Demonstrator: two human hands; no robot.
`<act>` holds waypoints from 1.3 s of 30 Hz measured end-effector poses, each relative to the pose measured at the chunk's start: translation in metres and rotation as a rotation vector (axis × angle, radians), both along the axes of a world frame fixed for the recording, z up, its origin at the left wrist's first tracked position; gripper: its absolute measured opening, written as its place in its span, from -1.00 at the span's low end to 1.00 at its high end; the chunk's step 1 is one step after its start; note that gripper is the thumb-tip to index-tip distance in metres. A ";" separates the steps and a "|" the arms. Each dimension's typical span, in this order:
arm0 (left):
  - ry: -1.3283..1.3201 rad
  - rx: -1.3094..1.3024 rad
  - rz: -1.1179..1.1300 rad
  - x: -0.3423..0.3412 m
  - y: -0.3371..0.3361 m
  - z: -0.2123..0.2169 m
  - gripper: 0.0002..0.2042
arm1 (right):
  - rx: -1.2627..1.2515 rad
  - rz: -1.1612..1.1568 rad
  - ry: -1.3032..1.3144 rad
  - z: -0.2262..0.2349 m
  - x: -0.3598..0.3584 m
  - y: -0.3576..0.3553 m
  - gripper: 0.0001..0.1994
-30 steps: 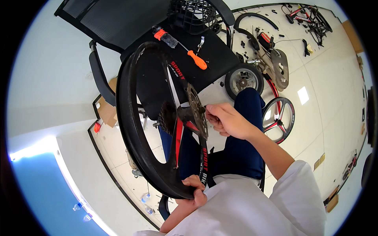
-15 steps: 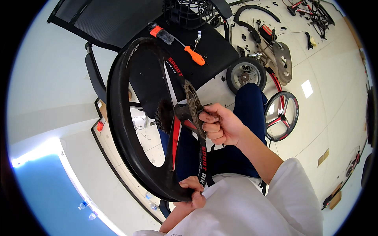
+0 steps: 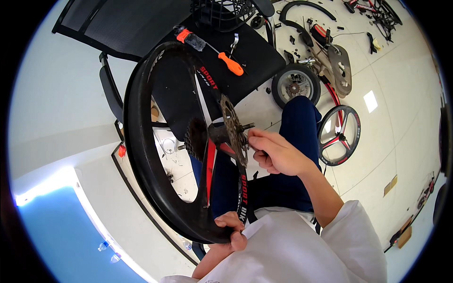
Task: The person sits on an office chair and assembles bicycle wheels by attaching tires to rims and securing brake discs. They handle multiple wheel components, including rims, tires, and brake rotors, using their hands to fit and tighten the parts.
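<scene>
A black three-spoke bicycle wheel (image 3: 130, 127) with red and white markings stands tilted across my lap. Its lower rim is gripped by my left hand (image 3: 231, 229), fingers wrapped over the edge. A brake disc (image 3: 231, 125) faces right on the hub, and a threaded axle end (image 3: 247, 126) sticks out of it. The cog cassette (image 3: 194, 137) sits on the wheel's other side. Beside the axle end, my right hand (image 3: 276, 150) is closed in a pinch, thumb against forefinger. Whatever those fingertips hold, if anything, is too small to make out.
On the black chair seat (image 3: 259, 59) lie an orange-handled screwdriver (image 3: 230, 63), an orange-and-black brush-like thing (image 3: 189, 38) and a shiny metal lever (image 3: 234, 41). A wire basket (image 3: 222, 16) stands behind. Across the floor are a small wheel (image 3: 296, 86), a red-and-black wheel (image 3: 339, 136) and several bike parts.
My right hand has drawn back slightly to the right from the disc, leaving the axle end uncovered. My left hand keeps its grip on the rim.
</scene>
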State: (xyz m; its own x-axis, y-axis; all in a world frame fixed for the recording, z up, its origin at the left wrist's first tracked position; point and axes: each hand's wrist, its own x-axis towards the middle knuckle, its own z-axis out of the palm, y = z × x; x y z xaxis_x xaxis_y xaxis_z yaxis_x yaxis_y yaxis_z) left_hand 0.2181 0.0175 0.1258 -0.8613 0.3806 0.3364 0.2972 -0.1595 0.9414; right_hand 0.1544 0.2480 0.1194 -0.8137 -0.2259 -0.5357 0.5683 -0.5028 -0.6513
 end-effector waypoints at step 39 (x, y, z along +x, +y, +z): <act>-0.515 -0.502 -0.462 0.035 -0.018 -0.027 -0.79 | 0.202 -0.063 -0.302 0.000 0.005 -0.008 -0.71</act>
State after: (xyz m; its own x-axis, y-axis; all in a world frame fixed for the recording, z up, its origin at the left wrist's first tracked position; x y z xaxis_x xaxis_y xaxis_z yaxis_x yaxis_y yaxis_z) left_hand 0.2535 -0.0004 0.0985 -0.5824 0.7305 -0.3566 -0.1794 0.3124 0.9329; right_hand 0.1591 0.2404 0.1196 -0.6208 -0.0452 -0.7826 0.7222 -0.4214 -0.5485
